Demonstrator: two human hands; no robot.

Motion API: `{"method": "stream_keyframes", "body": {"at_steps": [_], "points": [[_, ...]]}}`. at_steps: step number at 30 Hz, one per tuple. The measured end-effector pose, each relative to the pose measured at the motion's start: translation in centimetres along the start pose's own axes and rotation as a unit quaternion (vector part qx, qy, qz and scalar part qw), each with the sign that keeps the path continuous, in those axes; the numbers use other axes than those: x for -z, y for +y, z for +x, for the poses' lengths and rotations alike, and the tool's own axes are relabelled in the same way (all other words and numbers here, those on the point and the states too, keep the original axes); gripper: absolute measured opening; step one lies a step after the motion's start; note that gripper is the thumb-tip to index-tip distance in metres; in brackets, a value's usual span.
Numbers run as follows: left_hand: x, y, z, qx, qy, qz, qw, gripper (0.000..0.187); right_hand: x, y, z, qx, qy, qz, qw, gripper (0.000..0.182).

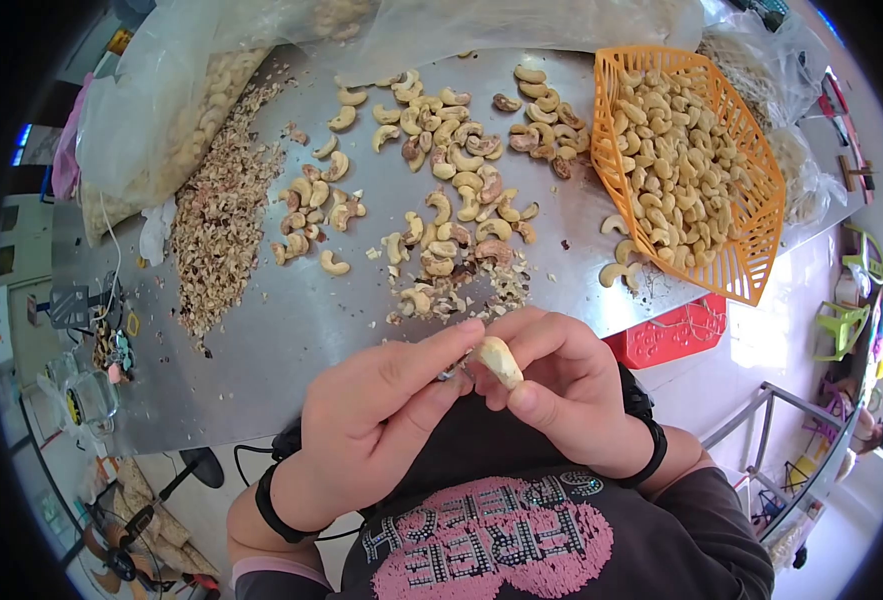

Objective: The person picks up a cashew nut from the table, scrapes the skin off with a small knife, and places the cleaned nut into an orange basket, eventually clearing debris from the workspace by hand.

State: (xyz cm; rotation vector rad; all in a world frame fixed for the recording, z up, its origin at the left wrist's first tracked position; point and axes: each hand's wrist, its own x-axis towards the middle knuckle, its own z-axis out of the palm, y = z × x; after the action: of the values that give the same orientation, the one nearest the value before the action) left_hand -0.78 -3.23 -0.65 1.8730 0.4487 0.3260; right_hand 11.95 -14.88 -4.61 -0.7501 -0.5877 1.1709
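Note:
A pale, mostly peeled cashew nut is pinched between the thumb and fingers of my right hand, just past the table's near edge. My left hand is closed right beside it, fingertips touching or nearly touching the nut. Something small and greyish shows between the left thumb and forefinger; the fingers hide most of it. Beyond my hands, loose cashews lie scattered on the metal table, some with brown skin patches. Small skin flakes lie among the nearest ones.
An orange plastic basket of cashews stands at the right. A heap of brown skin scraps spreads on the left, beside a clear plastic bag of nuts. Below the table's right side sits a red plastic stool.

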Motion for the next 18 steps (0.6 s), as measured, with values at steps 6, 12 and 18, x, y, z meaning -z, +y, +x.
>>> {"method": "stream_keyframes", "body": {"at_steps": [6, 12, 18], "points": [[-0.3, -0.5, -0.1, -0.037, 0.001, 0.007, 0.999, 0.038, 0.0, 0.0, 0.1, -0.024, 0.033, 0.073, 0.996, 0.006], [-0.1, -0.3, -0.3, -0.006, -0.043, 0.001, 0.999, 0.035, 0.2, 0.0, 0.0, -0.046, 0.036, 0.087, 0.995, 0.006], [-0.3, 0.2, 0.0, 0.000, -0.053, -0.007, 0.999, 0.038, 0.1, -0.2, -0.1, -0.091, 0.047, 0.108, 0.989, 0.011]]}}
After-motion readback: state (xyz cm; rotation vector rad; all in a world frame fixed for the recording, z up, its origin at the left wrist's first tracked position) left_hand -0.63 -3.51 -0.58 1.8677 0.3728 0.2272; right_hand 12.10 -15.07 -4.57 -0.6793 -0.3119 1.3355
